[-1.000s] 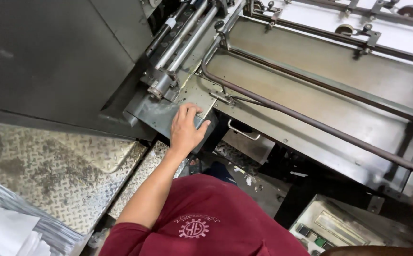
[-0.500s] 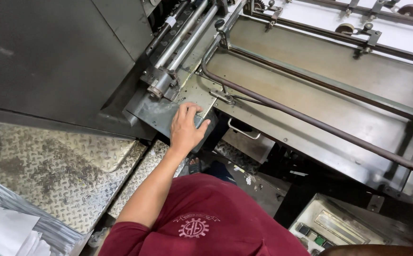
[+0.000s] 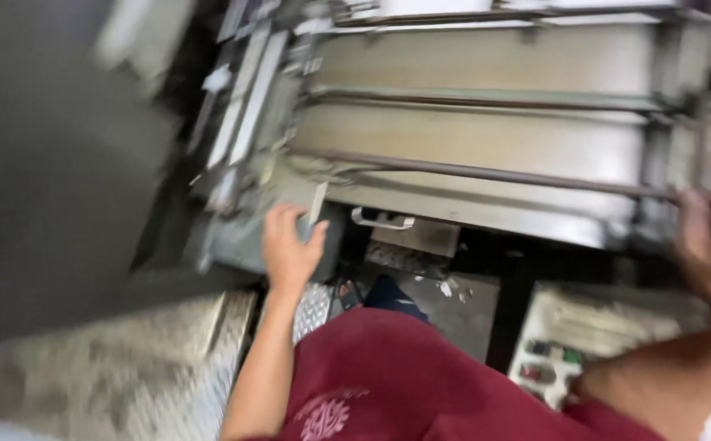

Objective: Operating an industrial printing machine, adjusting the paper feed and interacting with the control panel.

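Grey metal ledge (image 3: 241,241) under left hand (image 3: 288,249); right hand (image 3: 710,245) grips dark rod (image 3: 486,174)

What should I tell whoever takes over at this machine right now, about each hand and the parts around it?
The view is motion-blurred.
Left hand: palm down on the grey metal bracket at the machine's front left corner, fingers spread; no grip visible.
Right hand: at the right end of the dark rod across the metal tray, fingers apparently around it; blur hides how firmly.
A small metal handle hangs below the tray, untouched. The control panel sits lower right, untouched.
What is done and what remains cannot be told from here.
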